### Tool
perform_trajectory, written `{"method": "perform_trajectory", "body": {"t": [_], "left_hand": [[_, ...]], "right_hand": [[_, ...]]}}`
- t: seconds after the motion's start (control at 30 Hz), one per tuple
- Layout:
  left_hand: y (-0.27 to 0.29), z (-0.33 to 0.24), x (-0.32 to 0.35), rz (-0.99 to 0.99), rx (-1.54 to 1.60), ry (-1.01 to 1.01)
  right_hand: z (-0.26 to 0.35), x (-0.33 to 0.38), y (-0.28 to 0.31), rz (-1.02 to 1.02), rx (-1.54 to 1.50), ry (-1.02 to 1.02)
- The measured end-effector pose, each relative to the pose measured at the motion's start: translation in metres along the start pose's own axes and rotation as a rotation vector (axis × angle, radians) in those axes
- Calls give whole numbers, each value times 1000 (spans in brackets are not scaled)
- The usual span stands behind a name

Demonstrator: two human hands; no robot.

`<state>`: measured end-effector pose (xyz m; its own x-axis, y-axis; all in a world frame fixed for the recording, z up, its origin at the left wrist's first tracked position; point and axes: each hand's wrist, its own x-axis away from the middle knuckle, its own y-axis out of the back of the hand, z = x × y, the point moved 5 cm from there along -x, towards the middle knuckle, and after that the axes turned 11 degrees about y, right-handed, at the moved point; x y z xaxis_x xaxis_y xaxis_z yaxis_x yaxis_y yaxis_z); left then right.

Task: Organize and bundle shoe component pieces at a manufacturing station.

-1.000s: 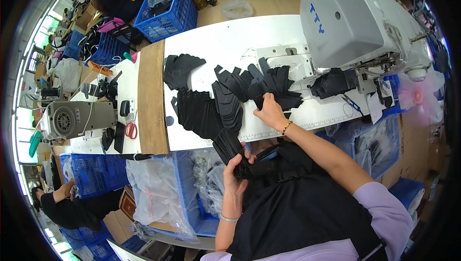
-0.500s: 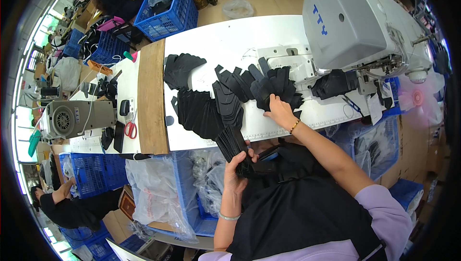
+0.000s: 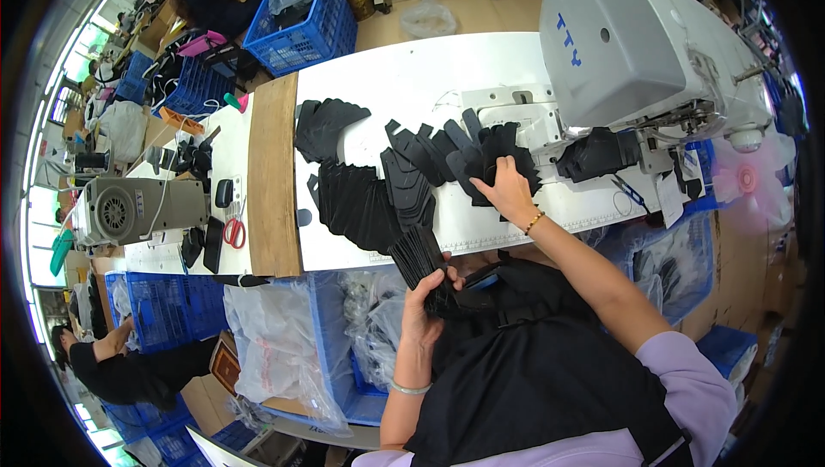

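Near the table's front edge, my left hand [image 3: 424,302] is closed round a thick stack of black cut pieces [image 3: 414,254], their edges fanned upward. My right hand [image 3: 510,194] reaches over a loose pile of black cut pieces [image 3: 464,151] beside the sewing machine. Its thumb stands apart from the stretched fingers, which rest on the pile; the fingertips are partly lost against the black. To the left lie a fanned row of black pieces [image 3: 354,207], another overlapping row [image 3: 407,190] and a smaller black group [image 3: 326,128].
A large grey sewing machine [image 3: 614,46] fills the right of the white table [image 3: 412,63]. More black pieces [image 3: 599,152] lie by its needle area, near a small thread snipper [image 3: 630,189]. Left are a wooden board [image 3: 273,179] and red scissors [image 3: 233,231]. Blue crates [image 3: 301,37] and co-workers stand beyond.
My right hand has shifted slightly right and up over the loose pile, and some pieces beneath it have spread. My left hand keeps its hold on the stack, nearly unmoved.
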<state>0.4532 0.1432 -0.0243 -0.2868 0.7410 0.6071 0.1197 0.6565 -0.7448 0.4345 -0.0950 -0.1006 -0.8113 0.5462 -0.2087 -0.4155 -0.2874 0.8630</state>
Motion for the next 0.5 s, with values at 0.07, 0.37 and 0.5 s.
{"method": "perform_trajectory", "body": {"t": [0.07, 0.37, 0.5], "left_hand": [[-2, 2, -1, -24, -49, 36], [-7, -2, -14, 17, -111, 85], [-4, -12, -23, 49, 6, 178]], "right_hand": [[3, -3, -10, 53, 2, -66], [4, -14, -1, 68, -82, -58], [4, -22, 39, -27, -270, -45]]}}
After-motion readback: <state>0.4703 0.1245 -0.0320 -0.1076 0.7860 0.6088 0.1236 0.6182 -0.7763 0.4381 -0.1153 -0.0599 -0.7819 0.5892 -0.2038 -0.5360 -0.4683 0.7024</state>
